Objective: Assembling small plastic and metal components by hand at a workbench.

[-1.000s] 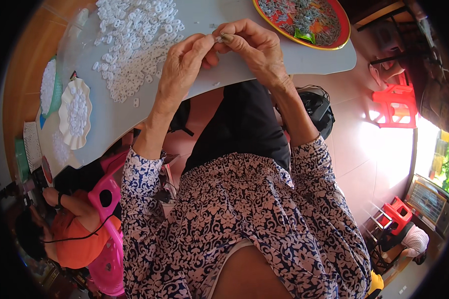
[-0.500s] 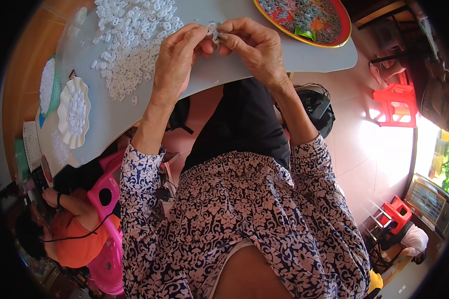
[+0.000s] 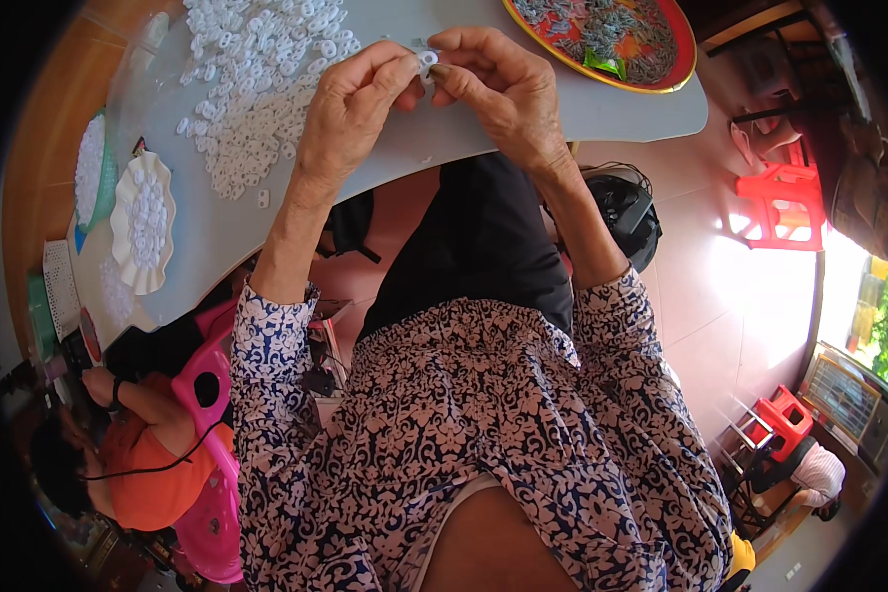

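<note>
Above the near edge of the grey table (image 3: 651, 116), my two hands meet at one small white plastic piece (image 3: 427, 60) with a round opening. My left hand (image 3: 353, 104) pinches its left side between thumb and fingers. From the right, my right hand (image 3: 501, 91) presses thumb and fingertips against the same piece; whether a smaller part sits between them is hidden. To the left of my left hand lies a pile of glossy white plastic pieces (image 3: 257, 39). Flat white pieces with small holes (image 3: 242, 153) spread out on its near side.
A red round tray (image 3: 683, 57) holds many thin grey pieces and a green packet (image 3: 605, 65). At left stand a white scalloped dish (image 3: 148, 282) of white pieces and a green basket (image 3: 106, 183). A person in orange (image 3: 163, 474) sits near a pink chair (image 3: 207, 538); red stools (image 3: 779, 202) stand right.
The white piece has turned between my fingers, so its round opening now shows. My left hand has shifted slightly; my right hand stays nearly in place.
</note>
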